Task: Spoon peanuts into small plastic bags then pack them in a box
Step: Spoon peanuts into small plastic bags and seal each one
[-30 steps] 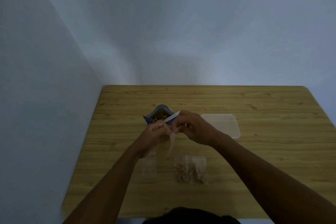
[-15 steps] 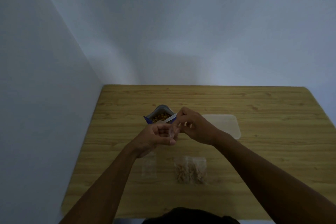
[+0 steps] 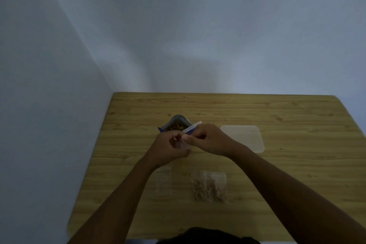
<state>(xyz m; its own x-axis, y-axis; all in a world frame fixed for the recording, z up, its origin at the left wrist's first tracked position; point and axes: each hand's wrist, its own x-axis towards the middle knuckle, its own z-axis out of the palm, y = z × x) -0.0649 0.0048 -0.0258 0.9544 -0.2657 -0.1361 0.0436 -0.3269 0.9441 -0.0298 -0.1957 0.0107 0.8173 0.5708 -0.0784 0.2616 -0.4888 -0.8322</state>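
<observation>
Two hands met just in front of the pouch (image 3: 178,119), the landmark for all positions below. Left hand (image 3: 168,149): grip closed on a small clear bag (image 3: 184,145), fingers curled about it; the film was faint and its mouth could not be made out. Right hand (image 3: 210,140): grip pinched on the white spoon (image 3: 193,127), whose free end slanted up over the pouch's near right edge.

Step in hand, as judged: loading the bag. To do it well, the left fingers should hold the mouth wide and steady, and the spoon tip should go well inside before tipping. Working close above the pouch lets strays drop back in, and modest spoonfuls suit so narrow an opening.

Containers: the pouch stood open with brown peanuts (image 3: 175,127) visible inside. Right of the pouch lay a shallow translucent box (image 3: 257,144), nothing discernible in it. Nearer the person than the pouch lay filled bags (image 3: 209,187) to the right, their count unclear, and one flat empty bag (image 3: 164,181) to the left. All rested on the worktop (image 3: 297,164).
</observation>
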